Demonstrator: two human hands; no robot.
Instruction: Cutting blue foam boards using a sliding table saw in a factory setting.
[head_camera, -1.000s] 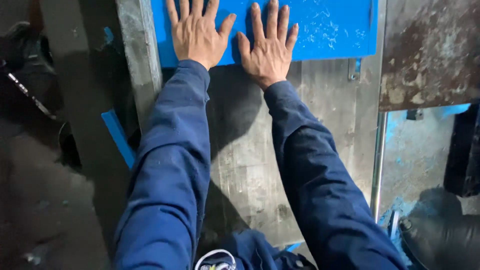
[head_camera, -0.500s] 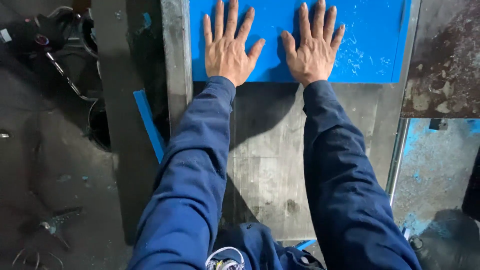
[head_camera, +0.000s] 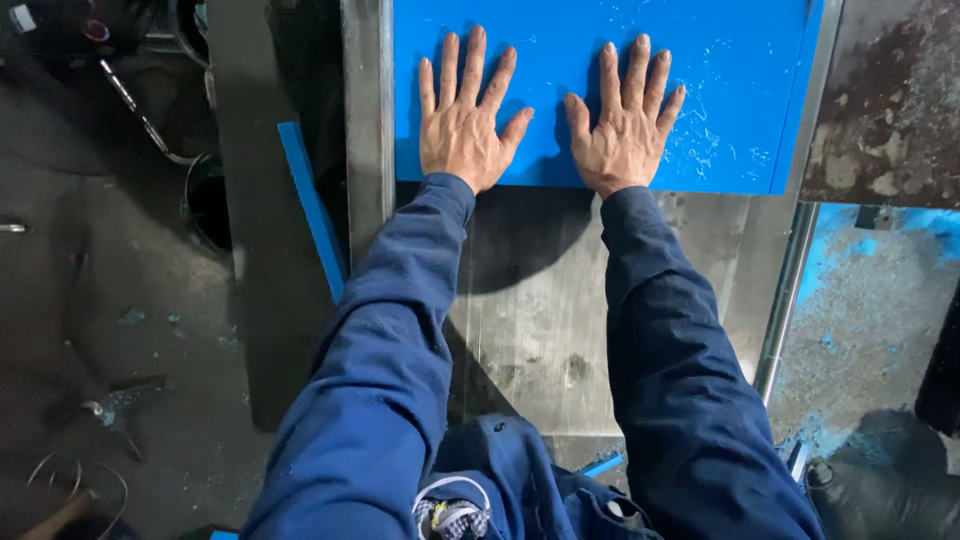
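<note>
Left hand: your left hand lies flat, palm down, fingers spread, on the blue sheet; it grips nothing.
Right hand: your right hand lies flat beside it in the same way, fingers fanned, thumb toward the other hand; the two are near but apart.
Sheet: it lies on the grey metal table, its near edge just under your wrists, its far part running out of view at the top.
How it will handle: it looks like a stiff, thin, flat panel with a smooth face, so judge it slippery under bare palms; it likely slides more easily than it lifts. Weight cannot be told.
Where to hold: flat palms on the face seem the surest contact; the near edge is the one free edge within reach, and it may be sharp.
Chips: pale shavings lie scattered on the sheet to the right of your right hand.
Table: worn, scratched and stained, with a raised metal rail along the sheet's left side.
Room: dim workshop; a blue strip leans left of the table, a rusty plate sits at the right, and blue dust covers the floor below it.
</note>
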